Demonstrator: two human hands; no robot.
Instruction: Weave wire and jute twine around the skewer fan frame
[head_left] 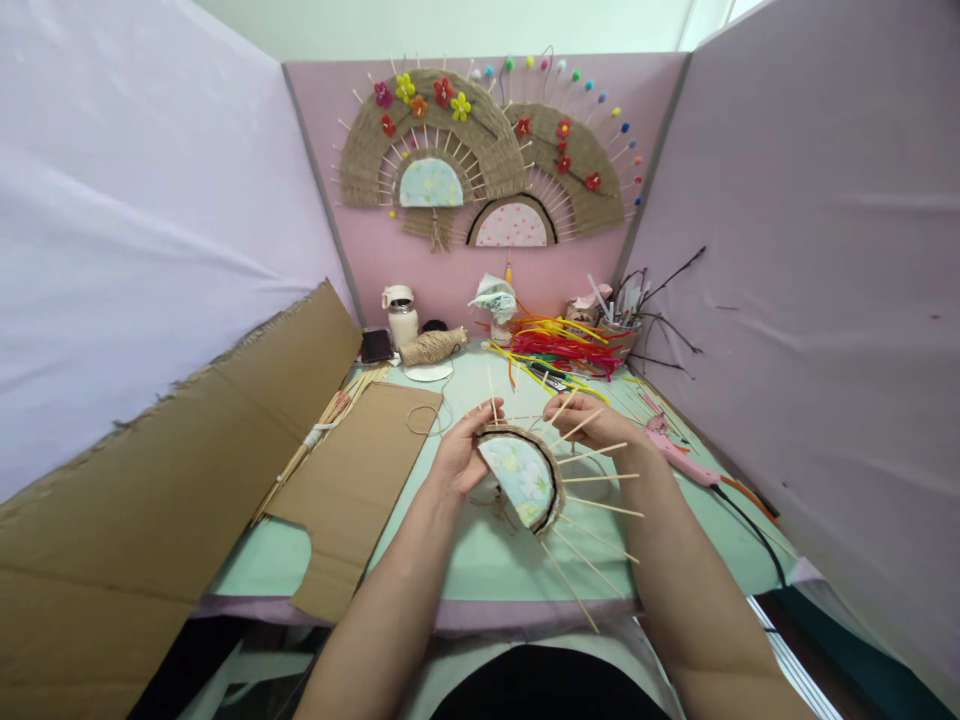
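Note:
My left hand (465, 445) grips the straight-edge end of a half-round fan piece (521, 475). Its face is pale blue-green flowered fabric, with a black line and a brown cardboard rim around the curve. Several thin wooden sticks (600, 478) fan out from that rim, and the piece is tilted above the table. My right hand (581, 415) is at the upper sticks with its fingers pinched together. A thin strand of twine seems to run into those fingers, and a loop of it shows below the hand; the fingertips are partly behind a stick.
Left lie a cut cardboard sheet (367, 450), a standing cardboard panel (187, 480) and bundled sticks. Behind are a twine roll (435, 346), a white bottle (402, 318) and red and yellow pipe cleaners (566, 345). A pink glue gun (679, 455) with its cord lies right. Decorated fans (360, 150) hang behind.

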